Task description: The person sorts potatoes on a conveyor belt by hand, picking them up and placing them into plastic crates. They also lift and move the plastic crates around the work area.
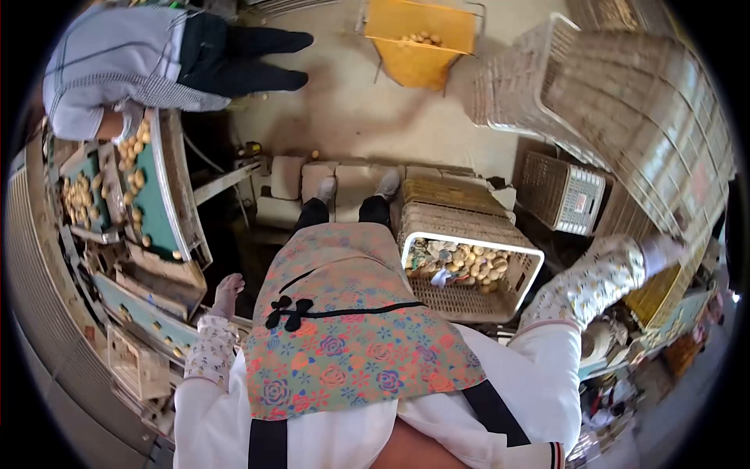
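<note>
Two hands out: left hand point(228, 293) open, fingers loose, near conveyor edge point(173, 205); right hand point(664, 252) on stacked crates point(648, 102), grip state can't tell. Risk: stack tips if pulled off-centre. Potato crate point(469, 273) sits by my legs; little floor room btwn crate and conveyor.

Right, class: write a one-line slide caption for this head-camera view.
Person in floral apron beside a crate of potatoes, left hand near the conveyor, right hand touching stacked crates.

Our left hand point(228, 293) open beside the conveyor point(156, 211), our right hand point(664, 254) against stacked crates point(625, 102), potato crate point(469, 273) below.
</note>
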### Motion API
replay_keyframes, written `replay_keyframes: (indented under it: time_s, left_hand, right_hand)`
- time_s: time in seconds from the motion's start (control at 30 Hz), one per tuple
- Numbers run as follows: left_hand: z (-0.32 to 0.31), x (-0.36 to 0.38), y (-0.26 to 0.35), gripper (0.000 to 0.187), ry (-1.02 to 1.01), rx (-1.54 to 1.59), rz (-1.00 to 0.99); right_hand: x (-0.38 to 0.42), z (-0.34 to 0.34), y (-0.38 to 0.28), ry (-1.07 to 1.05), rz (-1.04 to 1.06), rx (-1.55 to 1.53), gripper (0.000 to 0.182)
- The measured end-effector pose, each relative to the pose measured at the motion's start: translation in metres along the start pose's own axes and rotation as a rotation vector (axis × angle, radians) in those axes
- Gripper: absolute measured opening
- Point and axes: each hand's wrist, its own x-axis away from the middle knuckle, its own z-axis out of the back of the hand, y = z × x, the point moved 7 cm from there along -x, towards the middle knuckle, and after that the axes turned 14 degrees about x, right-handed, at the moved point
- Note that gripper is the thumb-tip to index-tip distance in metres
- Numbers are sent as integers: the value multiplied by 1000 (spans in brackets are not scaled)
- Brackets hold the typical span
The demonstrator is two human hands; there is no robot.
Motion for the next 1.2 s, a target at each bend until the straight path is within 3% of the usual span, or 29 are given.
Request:
replay_keyframes:
  time_s: [0.2, 0.3, 0.43, 0.47, 0.5, 0.6, 0.63, 0.73, 0.77, 0.9, 1.07, 1.13, 1.2]
  left_hand:
    - [17, 5, -26, 28, 19, 108, -40]
    - [7, -6, -22, 28, -17, 112, -92]
    - [11, -5, -19, 27, 10, 129, -192]
    - [12, 0, -20, 27, 27, 142, -211]
    - [15, 6, -26, 30, 32, 133, -224]
    - [57, 21, -62, 39, 375, -244, -224]
    - [67, 24, -81, 53, 372, -193, -37]
    - [51, 101, -49, 66, 696, -709, -1]
    - [56, 111, -55, 74, 706, -727, 50]
    - [60, 151, -91, 95, 941, -624, 258]
    - [141, 117, -183, 108, 1188, -291, 472]
    - [158, 63, -235, 97, 1157, 12, 348]
    - [148, 50, -250, 83, 1274, 187, 346]
  right_hand:
    - [-42, -12, 53, -109, 80, 433, 34]
    - [-61, -43, 105, -263, 173, 718, 36]
    - [-60, -111, 203, -656, 401, 1009, 40]
    - [-94, -133, 261, -832, 461, 1116, 40]
    - [-119, -148, 317, -986, 734, 1205, 41]
    - [-126, -142, 291, -988, 672, 1486, 40]
    - [-123, -143, 281, -955, 633, 1506, 39]
    - [-108, -150, 263, -879, 529, 1525, 37]
    - [-100, -152, 255, -861, 509, 1522, 37]
    - [-68, -167, 223, -809, 473, 1491, 34]
    - [-9, -166, 122, -721, 489, 1477, 32]
    - [26, -163, 91, -693, 513, 1479, 31]
    - [77, -167, 59, -679, 576, 1481, 30]
